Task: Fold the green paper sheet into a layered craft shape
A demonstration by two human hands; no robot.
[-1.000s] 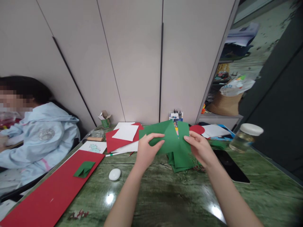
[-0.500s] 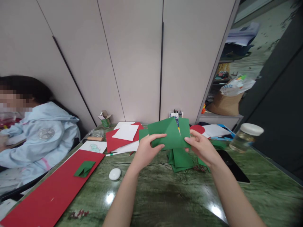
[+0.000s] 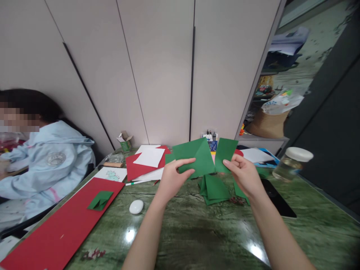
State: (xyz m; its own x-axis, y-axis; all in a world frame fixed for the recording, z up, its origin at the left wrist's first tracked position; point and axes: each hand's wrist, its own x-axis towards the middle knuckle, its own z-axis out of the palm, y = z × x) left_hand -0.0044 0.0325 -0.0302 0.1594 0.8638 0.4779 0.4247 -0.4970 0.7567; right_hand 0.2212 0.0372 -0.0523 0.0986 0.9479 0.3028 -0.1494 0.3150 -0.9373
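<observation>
Above the table, my left hand grips a larger sheet of green paper, thumb and fingers toward its left part. A diagonal crease or edge runs across that sheet. My right hand pinches a narrower green paper strip between thumb and fingers. A gap separates the two pieces along most of their height; whether they still touch at the bottom, I cannot tell. Below them lies a pile of green paper pieces. A small folded green paper rests on the long red sheet at the left.
A white oval object lies left of my arms. A black tablet-like slab and a lidded glass jar are at the right. Red and white papers lie behind. A person in a light blue jacket sits at the left.
My right hand has moved right with the green strip, which has come apart from the larger sheet along the slit. My left hand has barely moved.
</observation>
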